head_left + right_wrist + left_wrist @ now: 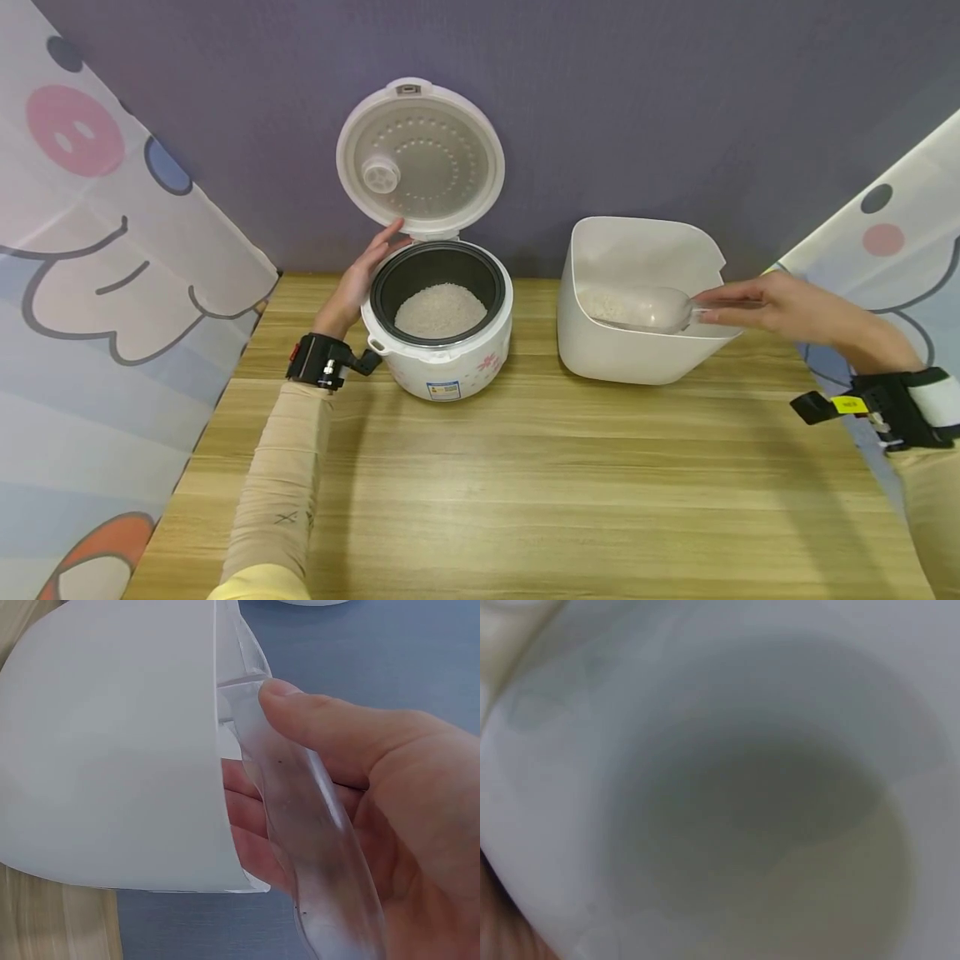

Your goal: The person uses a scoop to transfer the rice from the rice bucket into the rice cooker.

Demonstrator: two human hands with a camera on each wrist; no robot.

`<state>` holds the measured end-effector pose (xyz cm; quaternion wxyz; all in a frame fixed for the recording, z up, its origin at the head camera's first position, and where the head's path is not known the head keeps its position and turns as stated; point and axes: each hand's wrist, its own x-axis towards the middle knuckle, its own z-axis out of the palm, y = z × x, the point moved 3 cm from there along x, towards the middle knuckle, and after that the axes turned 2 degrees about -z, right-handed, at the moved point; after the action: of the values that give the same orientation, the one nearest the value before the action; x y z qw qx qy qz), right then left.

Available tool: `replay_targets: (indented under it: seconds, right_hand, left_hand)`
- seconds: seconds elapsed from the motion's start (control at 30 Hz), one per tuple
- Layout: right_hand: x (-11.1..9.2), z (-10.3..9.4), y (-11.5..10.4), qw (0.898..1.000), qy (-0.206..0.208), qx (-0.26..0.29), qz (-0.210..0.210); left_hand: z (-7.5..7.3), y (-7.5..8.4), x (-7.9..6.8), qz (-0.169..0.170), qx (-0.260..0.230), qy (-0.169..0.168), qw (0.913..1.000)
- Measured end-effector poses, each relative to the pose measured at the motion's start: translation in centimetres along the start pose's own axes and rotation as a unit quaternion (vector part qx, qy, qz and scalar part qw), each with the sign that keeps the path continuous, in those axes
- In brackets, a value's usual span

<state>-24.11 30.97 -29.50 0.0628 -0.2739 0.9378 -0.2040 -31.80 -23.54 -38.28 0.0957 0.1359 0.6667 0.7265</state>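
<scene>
Rice cooker (461, 372) touched, scoop (663, 310) gripped

Left hand (360, 279) laid against rice cooker's left side, fingers extended. Rice (441, 311) seen in inner pot (442, 263). White bin (618, 354) set to the right on counter (570, 475); scoop bowl inside, handle (307, 806) gripped by right hand (798, 308).

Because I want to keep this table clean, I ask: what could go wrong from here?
Rice could fall onto the table if the right hand carries the scoop across the gap between the container and the rice cooker. The scoop might catch the container's edge, being close to it. The left hand is near the raised lid and might knock it.
</scene>
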Motion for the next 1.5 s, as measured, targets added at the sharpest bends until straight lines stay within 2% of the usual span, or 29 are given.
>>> replay_targets:
  seconds: [0.27, 0.57, 1.13, 1.33, 1.5]
  right_hand:
    - [-0.3, -0.6, 0.0, 1.0, 0.015, -0.001, 0.012]
    - [-0.9, -0.8, 0.3, 0.999, 0.012, -0.006, 0.04]
    - [-0.9, -1.3, -0.1, 0.999, 0.041, -0.004, 0.032]
    - [0.3, -2.3, -1.8, 0.999, 0.051, -0.009, -0.004]
    - [2.3, -2.7, -4.5, 0.998, 0.034, -0.023, -0.045]
  left_hand:
    - [0.0, 0.0, -0.1, 0.002, -0.013, -0.003, 0.9999]
    - [0.0, -0.1, 0.0, 0.002, -0.007, -0.008, 0.9999]
    - [0.1, 0.0, 0.0, 0.005, -0.001, -0.007, 1.0]
    - [0.0, 0.0, 0.0, 0.006, 0.002, -0.006, 1.0]
    - [-0.1, -0.1, 0.1, 0.003, 0.005, -0.002, 1.0]
